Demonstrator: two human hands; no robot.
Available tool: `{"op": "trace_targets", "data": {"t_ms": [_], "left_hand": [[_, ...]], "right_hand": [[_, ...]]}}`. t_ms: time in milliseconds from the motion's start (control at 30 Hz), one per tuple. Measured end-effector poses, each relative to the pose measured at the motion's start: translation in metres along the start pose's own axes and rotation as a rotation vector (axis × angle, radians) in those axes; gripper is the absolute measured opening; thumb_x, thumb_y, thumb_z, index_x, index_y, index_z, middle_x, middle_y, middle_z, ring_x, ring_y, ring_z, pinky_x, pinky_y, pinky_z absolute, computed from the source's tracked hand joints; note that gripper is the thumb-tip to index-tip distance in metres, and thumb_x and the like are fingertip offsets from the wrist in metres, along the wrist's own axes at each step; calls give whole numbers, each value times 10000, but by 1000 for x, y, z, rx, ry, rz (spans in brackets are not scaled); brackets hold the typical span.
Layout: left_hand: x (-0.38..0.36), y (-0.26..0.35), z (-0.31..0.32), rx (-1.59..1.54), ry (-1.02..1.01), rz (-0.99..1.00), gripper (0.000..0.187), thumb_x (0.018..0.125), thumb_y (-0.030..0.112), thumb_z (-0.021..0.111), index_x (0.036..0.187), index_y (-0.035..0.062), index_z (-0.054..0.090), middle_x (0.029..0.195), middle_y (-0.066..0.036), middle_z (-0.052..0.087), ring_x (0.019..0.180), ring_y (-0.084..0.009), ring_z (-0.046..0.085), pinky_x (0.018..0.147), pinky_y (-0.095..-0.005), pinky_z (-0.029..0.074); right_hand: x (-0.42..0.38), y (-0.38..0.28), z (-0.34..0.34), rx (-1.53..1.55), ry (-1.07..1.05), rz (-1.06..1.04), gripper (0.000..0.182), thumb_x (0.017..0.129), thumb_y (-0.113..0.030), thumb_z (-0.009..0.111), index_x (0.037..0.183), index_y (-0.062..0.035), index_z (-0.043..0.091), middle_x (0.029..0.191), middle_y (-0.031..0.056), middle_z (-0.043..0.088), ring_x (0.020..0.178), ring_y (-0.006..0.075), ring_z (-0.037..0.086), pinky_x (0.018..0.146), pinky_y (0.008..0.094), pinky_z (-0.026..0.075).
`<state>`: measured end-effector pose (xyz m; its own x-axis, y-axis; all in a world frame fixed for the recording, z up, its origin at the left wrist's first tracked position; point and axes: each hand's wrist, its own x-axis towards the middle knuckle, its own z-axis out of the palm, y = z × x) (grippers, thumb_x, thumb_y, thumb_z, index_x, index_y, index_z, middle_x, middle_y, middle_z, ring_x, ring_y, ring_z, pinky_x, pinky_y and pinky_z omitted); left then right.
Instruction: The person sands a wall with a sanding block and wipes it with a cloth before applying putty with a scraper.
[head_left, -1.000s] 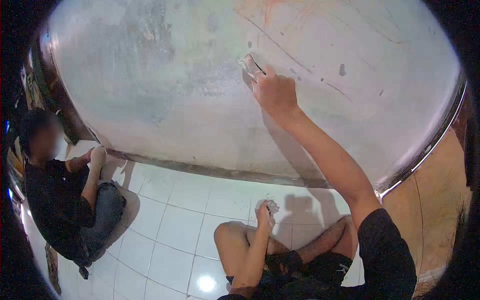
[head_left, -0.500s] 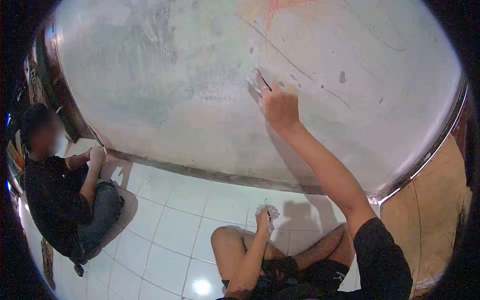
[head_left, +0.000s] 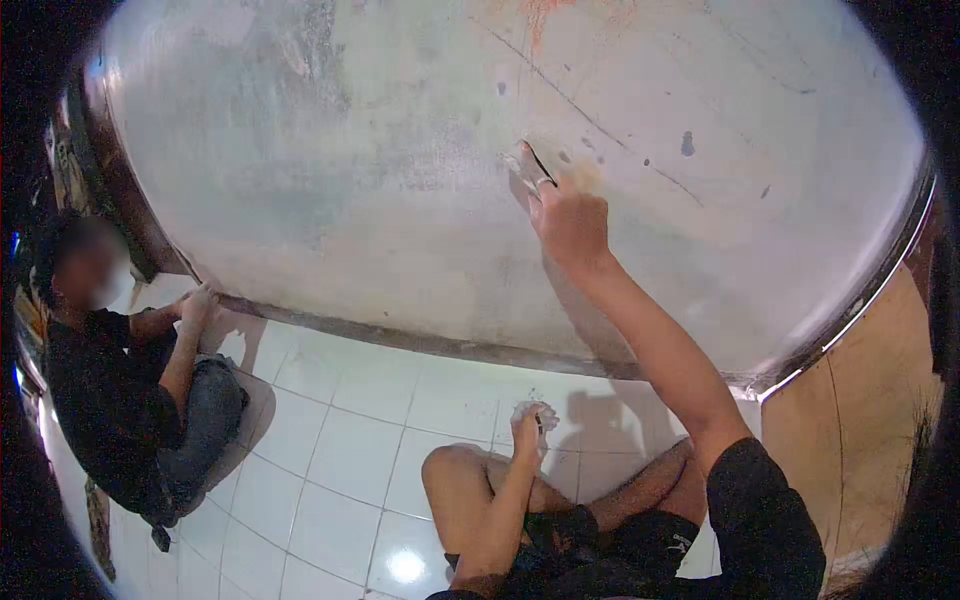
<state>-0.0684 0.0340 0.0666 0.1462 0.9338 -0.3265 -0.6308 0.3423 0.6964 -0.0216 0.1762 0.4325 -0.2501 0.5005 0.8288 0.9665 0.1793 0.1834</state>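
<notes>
My right hand point(head_left: 568, 215) is raised against the pale, patchy wall point(head_left: 420, 230), its fingers closed on a thin dark-edged tool point(head_left: 539, 163) whose tip meets the surface. White residue shows on the wall beside the fingertips. Low above the floor tiles, my left hand point(head_left: 528, 428) is closed round something whitish with a dark part. What exactly it holds is too small to make out. Small grey spots and long thin scratches mark the wall to the right of my right hand.
At the left, another person point(head_left: 110, 400) in dark clothes sits by the wall's lower edge, hands together. White floor tiles point(head_left: 335, 450) lie below the wall. A brown panel point(head_left: 850, 420) stands at the right. My folded legs point(head_left: 460, 490) are at the bottom.
My right hand has shifted slightly right and down along the wall, and more of the dark-edged tool shows. My left hand has turned slightly. The other person has barely moved.
</notes>
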Motion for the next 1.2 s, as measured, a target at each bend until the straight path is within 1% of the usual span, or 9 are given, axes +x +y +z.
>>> {"op": "trace_targets", "data": {"t_ms": [167,500,600,667,767,867,900,1000,1200], "left_hand": [[2,-5,4,-10,61,-30,297,908,251,448,976,13,614,871,-136,666,779,-271,666,737,-371,533],[14,-5,-5,36,-7,-50,314,927,202,391,971,-45,579,856,-167,664,802,-287,660,745,-373,530],[5,4,3,-21,15,-2,211,910,141,421,957,-21,548,810,-143,636,740,-263,637,669,-348,521],[0,7,9,-89,13,3,83,890,88,469,945,52,519,770,-95,590,651,-195,595,572,-304,495],[3,-3,12,-2,-66,32,113,858,61,501,970,57,511,808,-99,597,681,-187,600,606,-306,499],[-4,-9,12,777,-102,371,208,802,59,570,1000,45,507,874,-139,611,773,-245,625,671,-350,503],[-17,4,22,924,-58,371,290,752,78,626,1011,24,507,939,-189,611,885,-335,618,748,-403,485],[-6,-21,11,957,-216,436,309,748,103,636,1017,17,512,962,-232,599,935,-411,586,785,-441,464],[-28,-4,27,1034,-229,438,321,731,132,652,987,6,505,887,-222,578,831,-425,565,718,-450,454]], "right_hand": [[17,-10,-7,0,92,-68,115,804,-172,577,838,-88,647,752,104,615,679,286,659,555,429,528],[36,-24,-15,123,55,23,336,865,-229,532,1180,-115,567,742,113,613,559,283,629,504,447,503],[-25,-21,4,223,-160,41,301,890,-257,510,1140,-104,580,737,141,602,613,314,633,531,474,501],[-85,-16,9,347,-467,134,278,893,-223,510,1131,-109,597,797,210,601,709,413,589,632,495,461],[-192,-4,35,494,-715,190,378,898,-226,496,1261,-119,508,911,236,615,824,428,592,730,496,468],[-252,1,5,756,-650,190,518,857,-269,569,1326,-93,435,1158,228,550,1062,386,539,899,434,443],[-268,4,-2,783,-713,186,600,835,-277,595,1367,-86,393,1298,229,484,1189,355,491,989,406,413],[-296,6,-20,771,-883,301,669,768,-335,680,1319,-52,426,1194,206,559,1039,350,577,872,404,466],[-292,5,-58,812,-871,346,733,725,-338,705,1334,-55,413,1183,211,556,1034,337,580,877,388,469]]}}
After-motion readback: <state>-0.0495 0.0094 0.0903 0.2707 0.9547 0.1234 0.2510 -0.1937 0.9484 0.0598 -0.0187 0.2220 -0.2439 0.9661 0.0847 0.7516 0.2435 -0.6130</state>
